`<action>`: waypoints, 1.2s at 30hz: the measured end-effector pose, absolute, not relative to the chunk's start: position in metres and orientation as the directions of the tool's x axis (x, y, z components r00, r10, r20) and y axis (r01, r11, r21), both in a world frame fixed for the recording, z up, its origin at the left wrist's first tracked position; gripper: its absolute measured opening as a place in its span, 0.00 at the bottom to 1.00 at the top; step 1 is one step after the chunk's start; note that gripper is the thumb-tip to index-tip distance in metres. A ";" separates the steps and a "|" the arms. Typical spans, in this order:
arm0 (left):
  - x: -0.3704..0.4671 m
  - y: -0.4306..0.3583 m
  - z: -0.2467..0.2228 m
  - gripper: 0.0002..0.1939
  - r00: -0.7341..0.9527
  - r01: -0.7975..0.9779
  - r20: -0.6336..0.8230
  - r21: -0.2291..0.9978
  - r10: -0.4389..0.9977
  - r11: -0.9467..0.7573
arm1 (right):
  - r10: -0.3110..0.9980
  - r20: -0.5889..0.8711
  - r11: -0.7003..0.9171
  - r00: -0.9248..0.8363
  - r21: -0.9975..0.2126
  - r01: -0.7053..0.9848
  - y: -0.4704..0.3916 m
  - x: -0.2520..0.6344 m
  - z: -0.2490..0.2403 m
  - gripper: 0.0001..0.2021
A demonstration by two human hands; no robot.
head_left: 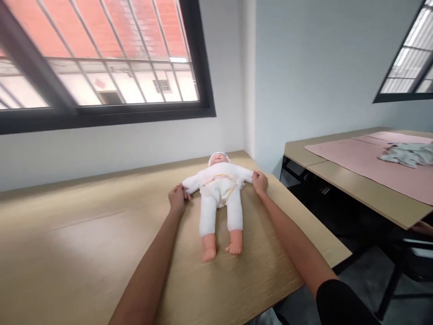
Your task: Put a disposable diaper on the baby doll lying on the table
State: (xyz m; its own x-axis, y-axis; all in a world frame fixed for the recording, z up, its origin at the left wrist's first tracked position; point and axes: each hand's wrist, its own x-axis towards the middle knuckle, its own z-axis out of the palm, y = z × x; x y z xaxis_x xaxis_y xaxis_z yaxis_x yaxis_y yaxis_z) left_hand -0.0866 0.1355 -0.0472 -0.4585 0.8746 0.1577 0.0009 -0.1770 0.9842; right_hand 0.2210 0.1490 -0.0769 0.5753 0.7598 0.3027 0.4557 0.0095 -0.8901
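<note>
A baby doll [221,170] in white lies on its back on the wooden table, head toward the wall and bare feet toward me. Around its hips is a diaper [221,189] with a coloured edge. Both of the doll's arms are stretched out sideways. My left hand [178,197] is closed on the end of the doll's arm at the left. At the other side, my right hand [260,182] grips the end of the opposite arm. The doll's own hands are hidden by my fingers.
The wooden table [84,243] runs along the wall below a barred window [111,58]. To the right, past a gap, stands a second table [358,180] with a pink mat [341,155] and a crumpled light cloth [409,154]. A chair is partly visible at lower right.
</note>
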 end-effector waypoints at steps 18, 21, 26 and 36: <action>-0.026 0.040 -0.063 0.19 -0.118 0.151 0.219 0.968 0.969 -0.201 | 0.927 0.291 0.222 0.237 -0.934 0.282 0.071 0.167 -0.080 0.21; -0.027 0.037 -0.063 0.21 -0.084 0.169 0.228 0.963 0.970 -0.212 | 0.930 0.290 0.231 0.226 -0.939 0.256 0.067 0.168 -0.076 0.21; -0.036 0.051 -0.066 0.25 -0.125 0.150 0.263 0.958 0.957 -0.244 | 0.926 0.296 0.233 0.234 -0.937 0.262 0.065 0.172 -0.077 0.22; -0.040 0.061 -0.066 0.23 -0.203 0.038 0.298 0.954 0.933 -0.297 | 0.908 0.322 0.251 0.269 -0.931 0.265 0.065 0.169 -0.079 0.20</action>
